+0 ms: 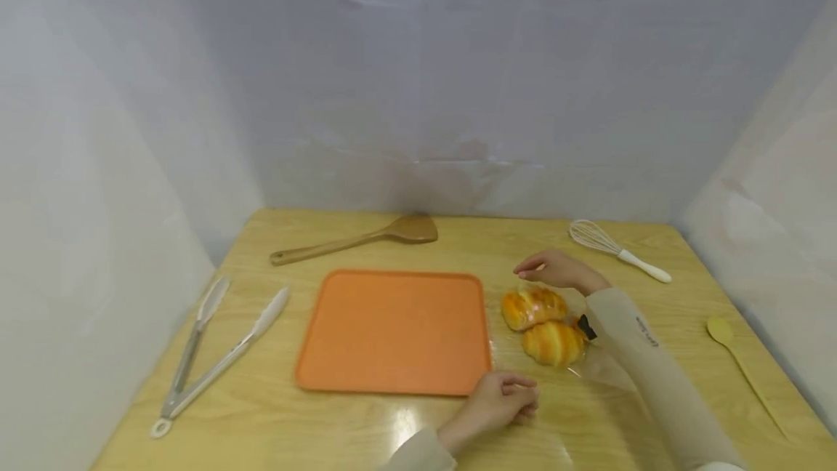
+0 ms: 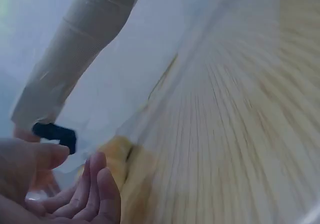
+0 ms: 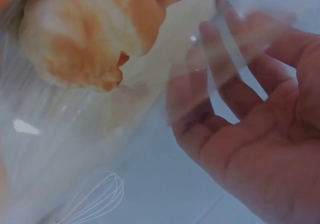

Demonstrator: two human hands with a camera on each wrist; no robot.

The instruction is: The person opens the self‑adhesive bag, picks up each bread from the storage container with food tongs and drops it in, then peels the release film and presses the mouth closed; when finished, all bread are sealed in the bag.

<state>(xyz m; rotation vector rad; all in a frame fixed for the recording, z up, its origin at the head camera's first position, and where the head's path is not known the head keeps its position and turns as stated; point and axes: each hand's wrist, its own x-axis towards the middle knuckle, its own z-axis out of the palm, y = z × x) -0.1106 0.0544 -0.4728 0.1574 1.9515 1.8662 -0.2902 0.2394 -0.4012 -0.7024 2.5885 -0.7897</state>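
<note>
Left hand (image 1: 495,405) and right hand (image 1: 557,270) loose, gripping nothing; we fear a snagged clear wrapper (image 1: 604,368) dragging the bread (image 1: 554,344) towards the right edge of the table (image 1: 693,325).

On the worktop (image 1: 261,413), I see bread rolls (image 1: 554,344) between my left grip (image 1: 495,403) and right grip (image 1: 561,270). Left of both lie tray (image 1: 392,333), spatula (image 1: 394,230) and, farther, tongs (image 1: 222,367); right of both, whisk (image 1: 629,257) and spoon (image 1: 721,331).
</note>
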